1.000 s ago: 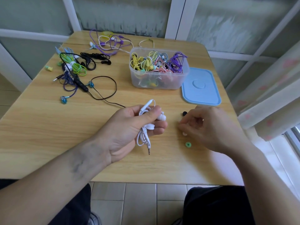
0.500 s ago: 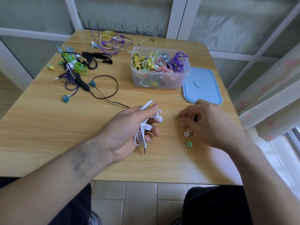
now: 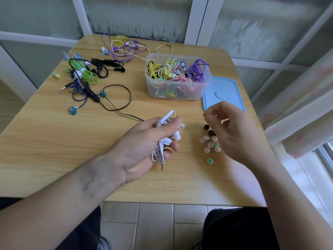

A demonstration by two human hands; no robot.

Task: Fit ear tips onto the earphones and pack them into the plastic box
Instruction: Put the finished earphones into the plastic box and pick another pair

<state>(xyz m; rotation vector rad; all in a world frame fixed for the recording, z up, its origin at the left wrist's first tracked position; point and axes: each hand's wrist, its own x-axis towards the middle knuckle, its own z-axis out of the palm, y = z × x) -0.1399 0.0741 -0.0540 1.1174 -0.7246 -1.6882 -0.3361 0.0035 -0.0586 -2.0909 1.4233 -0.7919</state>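
The light wooden table (image 3: 54, 141) carries my clear plastic box (image 3: 177, 91), heaped with coiled coloured earphones, and its flat blue lid (image 3: 227, 87) lies just beside it on the right. A tangle of loose coloured earphones (image 3: 84, 76) sits at the far left. My left hand (image 3: 144, 143) is curled tight round a bundled white earphone set (image 3: 162, 141), its plug hanging below. My right hand (image 3: 232, 130) hovers blurred above the small white, black and green ear tips (image 3: 210, 145) scattered on the table; I cannot tell whether its fingers pinch one.
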